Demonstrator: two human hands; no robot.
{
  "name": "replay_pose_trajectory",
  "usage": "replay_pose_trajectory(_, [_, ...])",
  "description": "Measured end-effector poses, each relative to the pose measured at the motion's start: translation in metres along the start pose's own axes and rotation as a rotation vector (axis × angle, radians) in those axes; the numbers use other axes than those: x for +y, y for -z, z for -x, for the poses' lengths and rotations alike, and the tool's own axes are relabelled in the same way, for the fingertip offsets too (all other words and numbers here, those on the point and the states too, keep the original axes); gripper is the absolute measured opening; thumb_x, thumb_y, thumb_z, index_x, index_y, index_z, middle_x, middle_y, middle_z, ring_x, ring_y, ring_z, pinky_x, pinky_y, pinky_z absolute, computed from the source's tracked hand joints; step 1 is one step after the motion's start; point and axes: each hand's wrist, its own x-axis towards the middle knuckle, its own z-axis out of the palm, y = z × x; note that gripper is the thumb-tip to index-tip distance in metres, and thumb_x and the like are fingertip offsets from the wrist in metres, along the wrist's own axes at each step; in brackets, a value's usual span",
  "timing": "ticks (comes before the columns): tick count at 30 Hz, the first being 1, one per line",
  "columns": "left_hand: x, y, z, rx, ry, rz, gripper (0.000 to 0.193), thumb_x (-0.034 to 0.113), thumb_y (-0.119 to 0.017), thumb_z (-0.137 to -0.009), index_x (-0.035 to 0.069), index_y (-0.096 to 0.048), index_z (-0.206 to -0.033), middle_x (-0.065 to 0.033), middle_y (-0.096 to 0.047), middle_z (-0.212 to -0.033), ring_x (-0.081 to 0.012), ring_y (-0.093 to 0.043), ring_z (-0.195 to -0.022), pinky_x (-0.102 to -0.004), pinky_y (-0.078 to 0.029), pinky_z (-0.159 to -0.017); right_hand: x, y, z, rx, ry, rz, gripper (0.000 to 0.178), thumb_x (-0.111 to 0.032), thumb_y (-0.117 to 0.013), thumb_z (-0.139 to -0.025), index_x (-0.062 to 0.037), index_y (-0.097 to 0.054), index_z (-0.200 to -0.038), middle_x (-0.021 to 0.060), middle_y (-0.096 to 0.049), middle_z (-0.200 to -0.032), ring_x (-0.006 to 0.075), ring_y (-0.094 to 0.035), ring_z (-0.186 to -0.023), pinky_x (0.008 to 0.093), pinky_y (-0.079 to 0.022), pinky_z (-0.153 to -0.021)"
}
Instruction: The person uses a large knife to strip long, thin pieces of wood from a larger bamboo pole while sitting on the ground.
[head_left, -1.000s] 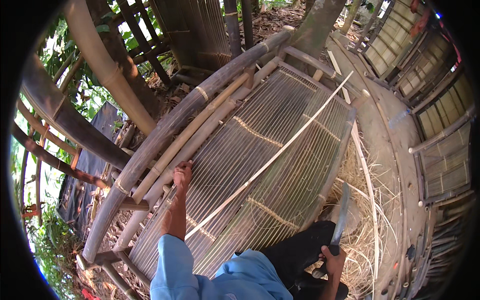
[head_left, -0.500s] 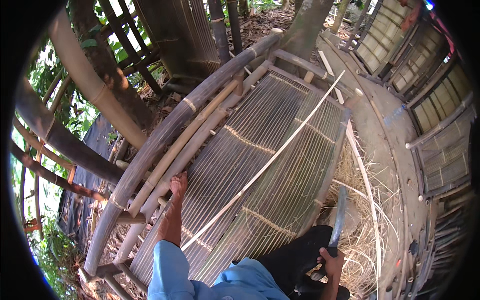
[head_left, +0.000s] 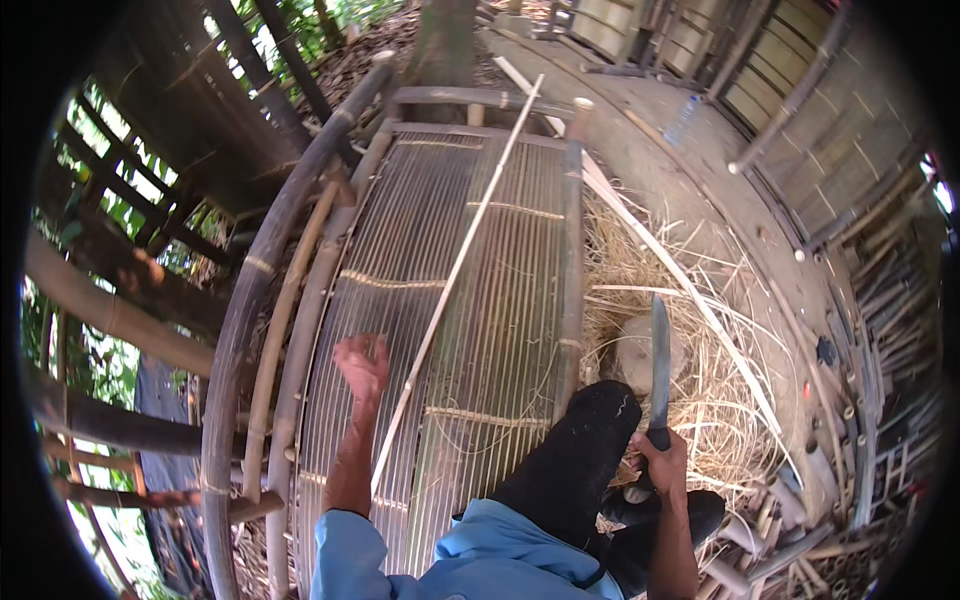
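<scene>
My right hand (head_left: 662, 460) is wrapped round the dark handle of a machete (head_left: 660, 345), whose long blade stands up and away from me beside my knee. Over the bamboo-slat bench (head_left: 500, 300), my left hand (head_left: 362, 366) is in the air or just at the slats, fingers loosely bent and partly apart, nothing seen in them. Just right of it, a long pale bamboo strip (head_left: 465, 245) lies slantwise along the bench, its far end past the end rail. Whether the left hand touches the slats I cannot tell.
A dark bamboo rail (head_left: 245, 330) edges the bench's left side. On the right, shavings (head_left: 720, 350) surround a round chopping block (head_left: 640, 355), with another pale strip (head_left: 690, 275) across them. Bamboo offcuts (head_left: 770, 530) lie lower right. A plastic bottle (head_left: 683, 118) stands farther off.
My view has swung left to right, so the bench now appears straighter. My left hand has left the bench's left edge and moved over the slats toward the strip. The machete stays in my right hand.
</scene>
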Motion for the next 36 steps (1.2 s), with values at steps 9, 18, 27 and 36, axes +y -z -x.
replay_pose_trajectory(9, [0.074, -0.107, -0.015, -0.180, -0.131, 0.000, 0.030, 0.025, -0.076, -0.083, 0.006, -0.065, -0.103, -0.0189, -0.065, -0.087, -0.0406, -0.060, -0.094, -0.0535, -0.045, -0.088, 0.051, 0.065, 0.014, 0.164, -0.008, -0.044, 0.019, -0.011, -0.074, -0.089, 0.0017, -0.061, -0.085, 0.0072, -0.063, -0.068, 0.0148, -0.059, -0.051, 0.0283, -0.048, -0.047])
replay_pose_trajectory(18, [0.151, -0.054, -0.068, -0.343, 0.004, 0.505, 0.047, 0.038, -0.060, -0.093, -0.009, -0.069, -0.094, -0.0125, -0.063, -0.063, -0.0181, -0.063, -0.062, -0.0368, -0.046, -0.056, 0.068, 0.098, 0.017, 0.227, 0.039, -0.158, 0.019, -0.011, -0.075, -0.087, 0.0009, -0.060, -0.083, 0.0060, -0.062, -0.066, 0.0135, -0.058, -0.049, 0.0277, -0.047, -0.046])
replay_pose_trajectory(27, [0.327, 0.023, -0.166, -0.347, -0.246, 0.535, 0.042, 0.036, -0.065, -0.094, -0.001, -0.069, -0.074, -0.0048, -0.059, -0.059, -0.0122, -0.051, -0.056, -0.0352, -0.042, -0.053, 0.073, 0.112, 0.041, 0.281, 0.239, -0.220, 0.023, -0.008, -0.075, -0.088, -0.0018, -0.056, -0.098, 0.0005, -0.056, -0.064, 0.0074, -0.050, -0.048, 0.0261, -0.039, -0.042])
replay_pose_trajectory(36, [0.605, 0.230, -0.213, -0.353, -0.560, 1.175, 0.023, 0.025, -0.060, -0.101, 0.004, -0.065, -0.107, 0.0039, -0.052, -0.070, -0.0032, -0.045, -0.054, -0.0196, -0.028, -0.044, 0.056, 0.134, 0.057, 0.413, 0.407, -0.312, 0.021, -0.008, -0.066, -0.097, -0.0051, -0.055, -0.115, -0.0047, -0.049, -0.070, 0.0031, -0.043, -0.058, 0.0206, -0.034, -0.051])
